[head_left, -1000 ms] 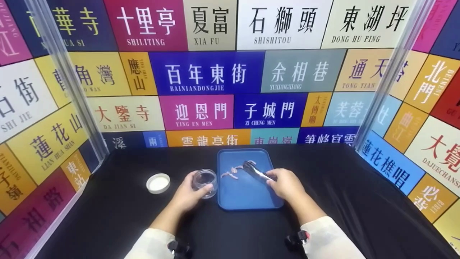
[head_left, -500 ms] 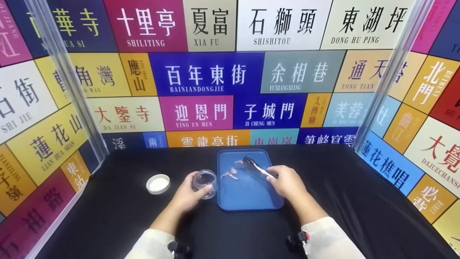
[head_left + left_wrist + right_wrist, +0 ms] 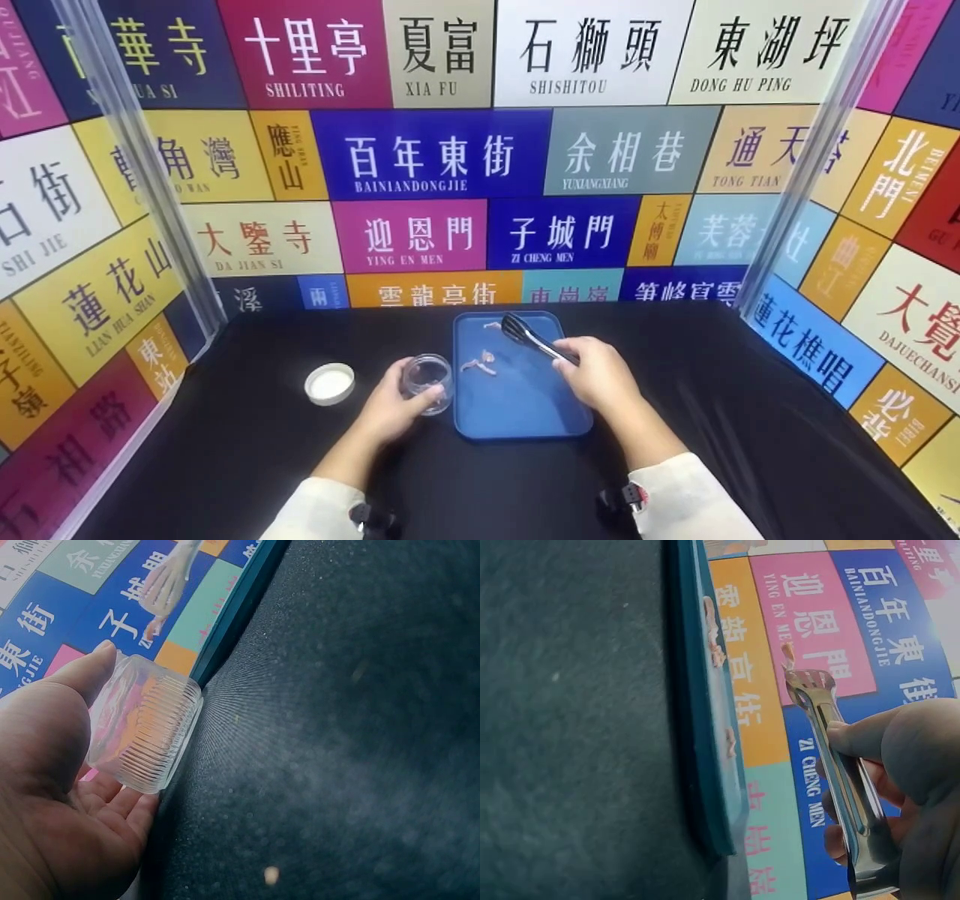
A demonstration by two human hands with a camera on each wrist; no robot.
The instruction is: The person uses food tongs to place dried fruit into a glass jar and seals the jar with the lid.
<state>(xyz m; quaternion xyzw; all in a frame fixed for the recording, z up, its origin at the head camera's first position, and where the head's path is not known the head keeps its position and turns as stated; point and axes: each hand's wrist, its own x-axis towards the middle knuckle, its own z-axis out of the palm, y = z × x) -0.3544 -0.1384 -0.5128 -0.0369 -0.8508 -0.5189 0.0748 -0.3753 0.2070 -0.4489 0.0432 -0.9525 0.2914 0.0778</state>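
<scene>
In the head view my left hand [image 3: 397,401] grips a clear jar [image 3: 427,371] without its lid, just left of the blue tray [image 3: 517,409]. The jar's ribbed side [image 3: 154,727] shows in the left wrist view, my thumb at its upper edge. My right hand [image 3: 600,375] holds metal tongs [image 3: 534,336] over the far part of the tray. A small pinkish piece [image 3: 788,655] sits at the tong tips in the right wrist view. Several thin pinkish strips [image 3: 480,366] lie together near the tray's left side.
A round white lid [image 3: 330,383] lies on the black cloth [image 3: 262,450] left of the jar. Behind the table stands a wall of coloured name panels [image 3: 435,157], with clear upright posts [image 3: 817,150] at both sides.
My right hand has swung the tongs toward the tray's far left, and the pinkish piece at their tips has shifted with them. The left hand and jar have stayed put.
</scene>
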